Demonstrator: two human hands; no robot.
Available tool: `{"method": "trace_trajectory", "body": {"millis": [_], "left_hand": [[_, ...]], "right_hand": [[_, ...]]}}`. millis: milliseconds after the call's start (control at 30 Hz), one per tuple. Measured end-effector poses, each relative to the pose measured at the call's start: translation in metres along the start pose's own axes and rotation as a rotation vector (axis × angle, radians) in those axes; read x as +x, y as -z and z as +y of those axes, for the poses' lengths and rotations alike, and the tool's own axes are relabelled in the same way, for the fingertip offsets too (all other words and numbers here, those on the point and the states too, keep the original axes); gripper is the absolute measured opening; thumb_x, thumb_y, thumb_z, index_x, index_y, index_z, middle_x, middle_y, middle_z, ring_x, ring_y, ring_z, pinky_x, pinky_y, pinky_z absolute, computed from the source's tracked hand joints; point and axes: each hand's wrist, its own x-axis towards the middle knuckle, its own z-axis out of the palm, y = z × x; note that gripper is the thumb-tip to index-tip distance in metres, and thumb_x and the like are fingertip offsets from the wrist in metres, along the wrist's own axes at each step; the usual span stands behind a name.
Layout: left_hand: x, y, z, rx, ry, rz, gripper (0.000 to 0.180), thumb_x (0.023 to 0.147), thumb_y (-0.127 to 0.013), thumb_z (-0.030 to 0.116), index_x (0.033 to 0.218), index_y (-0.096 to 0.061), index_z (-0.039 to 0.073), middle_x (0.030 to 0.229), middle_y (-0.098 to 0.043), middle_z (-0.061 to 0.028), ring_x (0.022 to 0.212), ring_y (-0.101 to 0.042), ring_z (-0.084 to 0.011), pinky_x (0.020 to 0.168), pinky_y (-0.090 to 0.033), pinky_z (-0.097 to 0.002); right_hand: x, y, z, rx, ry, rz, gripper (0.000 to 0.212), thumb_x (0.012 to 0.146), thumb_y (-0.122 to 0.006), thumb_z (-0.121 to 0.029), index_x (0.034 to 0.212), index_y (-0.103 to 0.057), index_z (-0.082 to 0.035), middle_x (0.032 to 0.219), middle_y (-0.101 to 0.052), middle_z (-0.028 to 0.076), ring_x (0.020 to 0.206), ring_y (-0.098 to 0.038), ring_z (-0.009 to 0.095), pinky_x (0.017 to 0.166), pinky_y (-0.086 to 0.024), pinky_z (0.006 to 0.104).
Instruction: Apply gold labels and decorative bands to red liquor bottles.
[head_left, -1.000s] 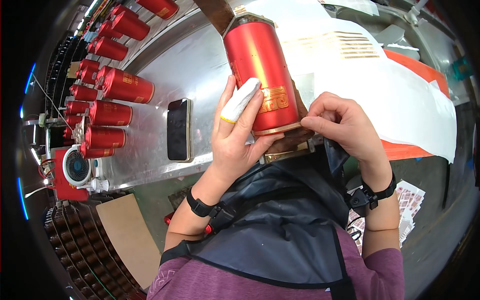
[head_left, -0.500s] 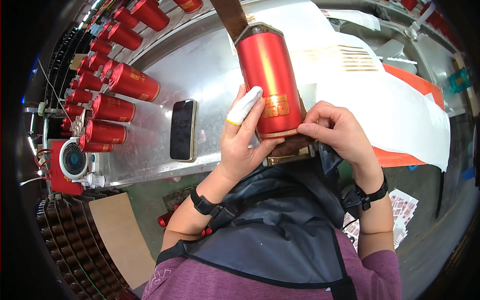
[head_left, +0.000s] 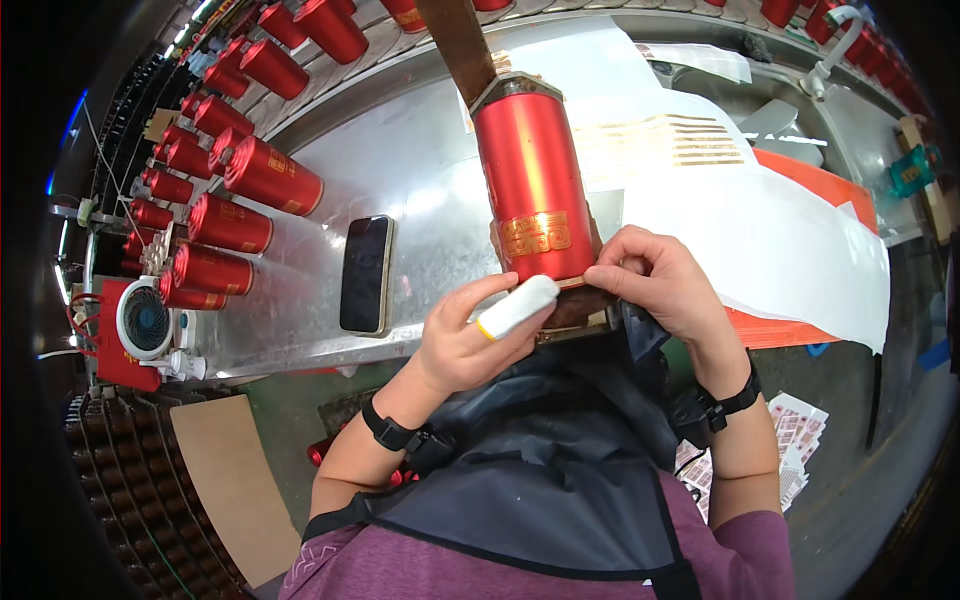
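A red metallic canister [head_left: 532,170] with a gold emblem lies on a brown holder [head_left: 460,50], its bottom rim toward me. Along that rim runs a thin gold strip [head_left: 571,283], partly hidden by fingers. My left hand [head_left: 478,332] is at the rim's near left, fingers stretched out; one wears a white finger cover with a yellow edge, its tip against the rim. At the rim's right side, thumb and index finger of my right hand [head_left: 655,278] are pinched together at the strip's end.
A phone [head_left: 367,275] lies on the metal table, left of the canister. Several finished-looking red canisters [head_left: 230,222] stand farther left, near a small white fan [head_left: 146,318]. White sheets [head_left: 790,235] with gold strips [head_left: 705,142] cover the right side, over orange sheets [head_left: 820,180].
The canister has turned, bringing its emblem leftward. My left hand has slid from the canister's side down to its near rim; my right hand stays pinched at the right edge.
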Motion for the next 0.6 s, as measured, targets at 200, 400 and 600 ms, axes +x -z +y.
{"method": "trace_trajectory", "body": {"millis": [200,400,600], "left_hand": [[0.006,-0.021,0.002,0.084,-0.060,0.013,0.044,0.068,-0.083,0.012,0.111,-0.076,0.015,0.120,-0.061,-0.0013,0.115,-0.056,-0.0228,0.086,-0.056,-0.0377],[-0.003,0.004,-0.002,0.034,-0.030,-0.028,0.040,0.066,-0.081,0.008,0.106,-0.078,0.011,0.125,-0.066,0.0026,0.109,-0.058,-0.0244,0.076,-0.056,-0.0369],[0.002,-0.011,-0.001,-0.018,-0.037,0.043,0.040,0.067,-0.079,0.006,0.107,-0.078,0.013,0.119,-0.066,0.0034,0.107,-0.058,-0.0222,0.075,-0.056,-0.0352]], "right_hand": [[-0.001,-0.002,0.001,-0.036,0.054,0.024,0.020,0.086,-0.081,-0.021,0.082,-0.070,-0.005,0.058,-0.039,-0.010,0.054,-0.032,0.001,0.050,-0.027,0.0219],[0.000,-0.002,0.000,-0.042,-0.011,0.018,0.022,0.086,-0.081,-0.022,0.081,-0.069,-0.004,0.058,-0.039,-0.009,0.054,-0.033,0.002,0.050,-0.028,0.0223],[0.000,-0.001,0.004,-0.031,-0.019,0.011,0.021,0.086,-0.081,-0.020,0.082,-0.069,-0.004,0.059,-0.039,-0.009,0.055,-0.033,0.002,0.051,-0.028,0.0222]]}}
